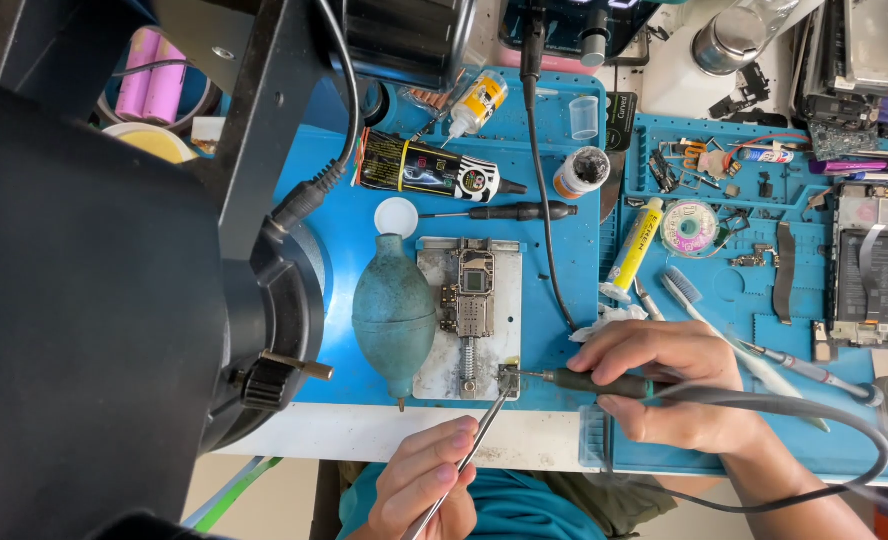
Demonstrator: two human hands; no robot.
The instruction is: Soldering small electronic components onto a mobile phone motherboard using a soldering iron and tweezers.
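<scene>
Soldering iron [604, 383] lies pinched in our right hand [664, 385], tip on a small component [509, 378] at the metal fixture's [434, 370] near edge. Our left hand [426, 483] pinches tweezers [479, 435] beside it. We should keep both tips steady, touching lightly.

Bench items lying outside my grip

A teal rubber dust blower [394, 312] lies on the blue work mat [549, 330] beside the metal board holder. A black glue tube [432, 170], a black-handled screwdriver [512, 212], a yellow syringe tube [633, 248] and a toothbrush [709, 318] lie nearby; an opened phone [874, 268] rests far right.
</scene>
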